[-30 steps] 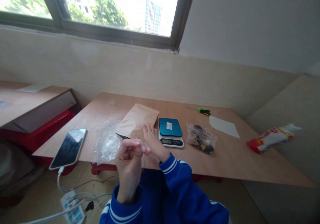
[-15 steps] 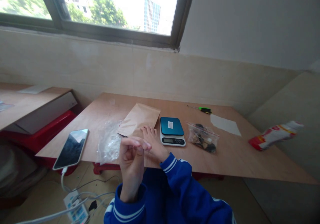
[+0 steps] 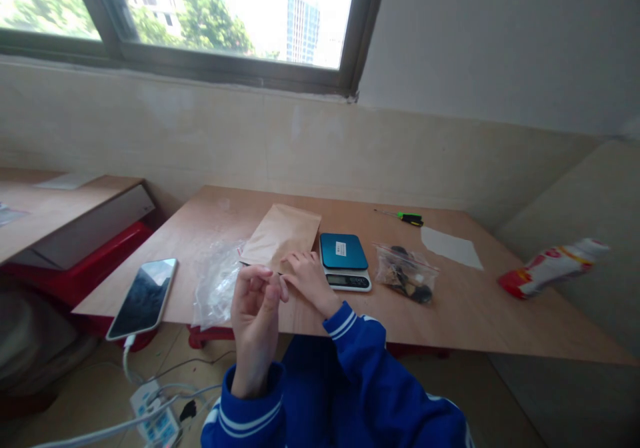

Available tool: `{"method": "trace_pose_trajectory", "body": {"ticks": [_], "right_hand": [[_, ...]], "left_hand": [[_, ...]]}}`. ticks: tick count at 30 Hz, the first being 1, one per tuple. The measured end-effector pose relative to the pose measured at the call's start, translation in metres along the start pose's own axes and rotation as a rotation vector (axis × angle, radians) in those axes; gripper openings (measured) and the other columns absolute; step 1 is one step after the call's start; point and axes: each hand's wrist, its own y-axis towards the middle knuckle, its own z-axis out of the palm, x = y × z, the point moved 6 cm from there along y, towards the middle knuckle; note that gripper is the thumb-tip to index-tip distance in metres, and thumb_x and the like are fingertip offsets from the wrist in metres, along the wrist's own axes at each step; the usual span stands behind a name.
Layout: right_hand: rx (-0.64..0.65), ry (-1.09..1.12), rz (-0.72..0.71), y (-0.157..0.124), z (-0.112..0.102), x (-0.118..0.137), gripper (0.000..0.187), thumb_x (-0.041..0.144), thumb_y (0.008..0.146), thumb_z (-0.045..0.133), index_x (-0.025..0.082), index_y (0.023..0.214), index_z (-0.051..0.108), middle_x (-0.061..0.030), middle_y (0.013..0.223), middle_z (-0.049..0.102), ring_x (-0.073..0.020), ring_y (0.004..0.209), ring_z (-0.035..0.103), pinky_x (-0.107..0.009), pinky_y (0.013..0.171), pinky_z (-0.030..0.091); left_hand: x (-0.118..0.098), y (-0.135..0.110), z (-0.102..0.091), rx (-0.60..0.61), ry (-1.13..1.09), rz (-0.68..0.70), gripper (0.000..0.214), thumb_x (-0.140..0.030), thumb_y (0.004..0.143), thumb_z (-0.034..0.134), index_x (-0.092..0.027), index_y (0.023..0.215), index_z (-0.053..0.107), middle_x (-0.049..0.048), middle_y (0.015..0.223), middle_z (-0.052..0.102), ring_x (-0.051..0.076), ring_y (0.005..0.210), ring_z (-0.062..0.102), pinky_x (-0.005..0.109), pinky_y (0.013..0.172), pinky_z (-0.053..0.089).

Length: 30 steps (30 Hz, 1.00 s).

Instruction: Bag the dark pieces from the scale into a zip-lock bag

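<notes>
My left hand (image 3: 255,305) is raised in front of the table edge, its fingers curled with the thumb pinched against the fingertips; what they hold, if anything, I cannot make out. My right hand (image 3: 307,278) lies flat on the wooden table (image 3: 475,315), fingers spread. Its fingertips touch the near edge of a flat brown paper bag (image 3: 283,231), just left of a small scale with a blue top (image 3: 343,251). A crumpled clear plastic bag (image 3: 215,281) lies left of my hands. Both sleeves are blue with white stripes.
A zip bag of dark pieces (image 3: 405,275) sits right of the scale. Farther back lie a green-handled screwdriver (image 3: 407,219) and a white sheet (image 3: 450,247). A phone (image 3: 143,288) on a cable rests at the left corner, a red-and-white packet (image 3: 550,268) at the right, a power strip (image 3: 150,415) on the floor.
My right hand has lowered from upright fingers to lying flat on the table. My left hand has turned slightly, still pinched. The view has shifted a little.
</notes>
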Motion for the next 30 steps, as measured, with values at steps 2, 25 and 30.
{"method": "trace_pose_trajectory", "body": {"ticks": [2, 25, 30], "right_hand": [[-0.005, -0.014, 0.009, 0.0, 0.0, -0.003, 0.023, 0.025, 0.088, 0.063, 0.018, 0.109, 0.063, -0.0081, 0.109, 0.067, -0.0239, 0.103, 0.058, -0.037, 0.089, 0.04], [-0.226, -0.102, 0.075, 0.017, -0.029, -0.016, 0.021, 0.023, 0.096, 0.047, 0.016, 0.088, 0.065, -0.0072, 0.091, 0.068, -0.0215, 0.093, 0.058, -0.034, 0.084, 0.037], [-0.39, -0.041, -0.06, 0.004, -0.083, -0.005, 0.02, 0.025, 0.094, 0.052, 0.019, 0.082, 0.066, -0.004, 0.092, 0.068, -0.0203, 0.093, 0.054, -0.033, 0.085, 0.035]], "left_hand": [[0.003, 0.004, -0.008, -0.026, 0.055, -0.004, 0.009, -0.023, 0.082, 0.068, -0.024, 0.09, 0.064, -0.0041, 0.068, 0.054, 0.007, 0.063, 0.051, 0.017, 0.062, 0.043], [0.048, 0.013, -0.059, -0.26, 0.436, -0.375, 0.04, -0.047, 0.071, 0.07, -0.017, 0.096, 0.061, 0.0035, 0.094, 0.062, 0.016, 0.085, 0.06, 0.028, 0.074, 0.046], [0.065, 0.012, -0.058, -0.265, 0.595, -0.477, 0.055, -0.071, 0.069, 0.056, -0.017, 0.079, 0.057, 0.0048, 0.076, 0.064, 0.019, 0.068, 0.062, 0.032, 0.062, 0.047]]}}
